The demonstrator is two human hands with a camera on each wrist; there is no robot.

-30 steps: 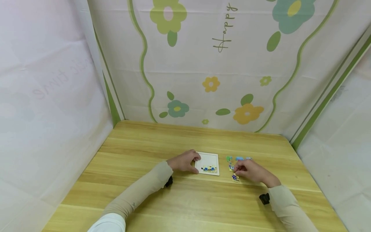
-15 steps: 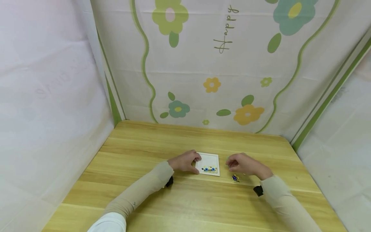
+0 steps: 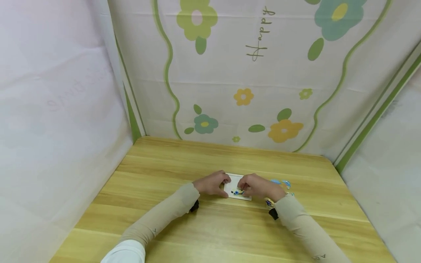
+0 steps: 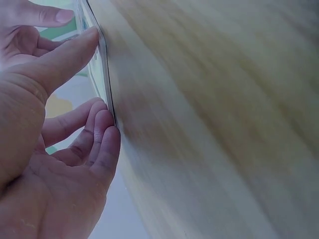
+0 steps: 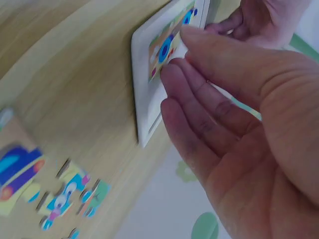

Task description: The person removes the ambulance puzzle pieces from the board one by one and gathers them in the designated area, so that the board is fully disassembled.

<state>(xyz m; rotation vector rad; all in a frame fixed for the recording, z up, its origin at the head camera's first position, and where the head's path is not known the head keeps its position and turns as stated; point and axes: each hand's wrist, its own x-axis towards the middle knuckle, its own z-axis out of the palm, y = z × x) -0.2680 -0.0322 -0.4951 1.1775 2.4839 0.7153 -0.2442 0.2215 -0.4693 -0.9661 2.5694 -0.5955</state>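
Note:
A white square puzzle board (image 3: 232, 179) lies on the table, its lower part filled by a picture with blue wheels (image 5: 165, 49). My left hand (image 3: 212, 183) holds the board's left edge, thumb at the near corner and curled fingers (image 4: 107, 132) at the far one. Over the right part of the board, my right hand (image 3: 258, 186) pinches a small puzzle piece, mostly hidden behind the thumb and fingers. In the right wrist view, the thumb (image 5: 209, 47) points at the picture and the other fingers (image 5: 187, 134) curl beside the board.
Loose puzzle pieces lie right of the board: a purple-blue one (image 5: 22, 172), a light blue one with eyes (image 5: 65, 196) and a green one (image 5: 97, 196). The wooden table (image 3: 204, 230) ends at a flowered cloth wall (image 3: 223, 73), with cloth on both sides.
My right hand has moved left from the loose pieces to over the board, bringing a piece along. My left hand stays on the board's edge. The head view has shifted slightly.

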